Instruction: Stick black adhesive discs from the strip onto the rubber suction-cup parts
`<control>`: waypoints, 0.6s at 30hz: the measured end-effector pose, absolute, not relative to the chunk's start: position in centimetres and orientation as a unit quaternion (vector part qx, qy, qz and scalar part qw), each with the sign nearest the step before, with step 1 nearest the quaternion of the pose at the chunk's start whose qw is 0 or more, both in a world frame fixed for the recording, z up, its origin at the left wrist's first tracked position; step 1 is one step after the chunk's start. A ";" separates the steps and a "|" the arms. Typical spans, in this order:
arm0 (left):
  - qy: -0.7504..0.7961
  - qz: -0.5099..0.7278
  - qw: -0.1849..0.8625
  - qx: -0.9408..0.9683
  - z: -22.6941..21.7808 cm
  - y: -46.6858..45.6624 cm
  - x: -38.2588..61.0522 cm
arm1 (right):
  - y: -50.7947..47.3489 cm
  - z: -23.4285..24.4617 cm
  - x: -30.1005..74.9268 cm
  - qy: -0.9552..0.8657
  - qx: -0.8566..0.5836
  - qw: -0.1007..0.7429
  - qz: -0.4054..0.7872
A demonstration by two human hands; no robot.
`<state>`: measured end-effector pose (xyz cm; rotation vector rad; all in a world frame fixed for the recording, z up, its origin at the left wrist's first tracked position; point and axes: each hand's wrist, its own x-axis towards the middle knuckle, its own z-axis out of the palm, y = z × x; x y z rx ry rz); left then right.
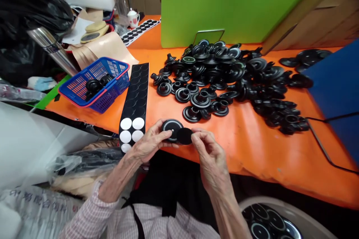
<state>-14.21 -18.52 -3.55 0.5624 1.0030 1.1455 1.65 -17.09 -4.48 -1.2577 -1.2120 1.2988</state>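
My left hand (150,142) holds a round black flanged part (171,130) by its rim, with a small hole showing at its centre. My right hand (210,157) pinches a thin black disc (184,136) between thumb and fingers, and the disc sits against the edge of the round part. Just left of my left hand lies a long black sheet of adhesive discs (134,101), its near end showing several white circles. A heap of black flanged parts (213,74) covers the orange table (252,157) beyond my hands.
A blue plastic basket (95,84) with black parts stands left of the sheet. A green board (232,3) rises behind the heap, and a blue panel (336,93) stands at the right. A round tub of parts (269,222) sits below the table's near edge.
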 end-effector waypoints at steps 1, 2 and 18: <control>0.441 0.508 0.695 0.254 -3.5 -18.7 -14.2 | -17.1 -4.6 1.3 -0.494 -0.517 0.465 0.522; 0.434 0.507 0.700 0.253 -3.5 -18.9 -14.1 | -17.2 -4.7 1.1 -0.495 -0.521 0.466 0.516; 0.459 0.495 0.699 0.235 -3.0 -19.2 -13.8 | -18.0 -5.3 -0.8 -0.459 -0.530 0.492 0.516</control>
